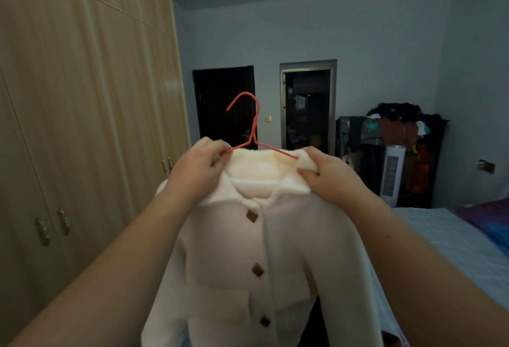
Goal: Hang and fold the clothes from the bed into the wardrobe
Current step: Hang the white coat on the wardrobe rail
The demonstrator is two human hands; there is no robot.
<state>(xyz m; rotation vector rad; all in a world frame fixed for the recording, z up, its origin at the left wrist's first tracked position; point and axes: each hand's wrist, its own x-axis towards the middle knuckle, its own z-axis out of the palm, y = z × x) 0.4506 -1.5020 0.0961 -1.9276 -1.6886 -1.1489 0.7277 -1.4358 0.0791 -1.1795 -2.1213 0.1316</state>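
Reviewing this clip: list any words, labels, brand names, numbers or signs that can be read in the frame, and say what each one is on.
None can be read.
The cream jacket shows only plain brown buttons; no tag is visible.
The red hanger bears no marking.
The wardrobe doors are plain.
The white tower fan by the far wall shows no readable label; it is too dim and small to tell.

Both your bare forearms reach forward and upward, converging toward the middle of the view. Your left hand (199, 165) is raised with its back toward you, fingers curled and pinching at the fingertips. Your right hand (327, 174) sits level with it, just apart, also curled, thumb and fingers pinched together. Both wrists are nearly straight, knuckles pointing inward toward each other.
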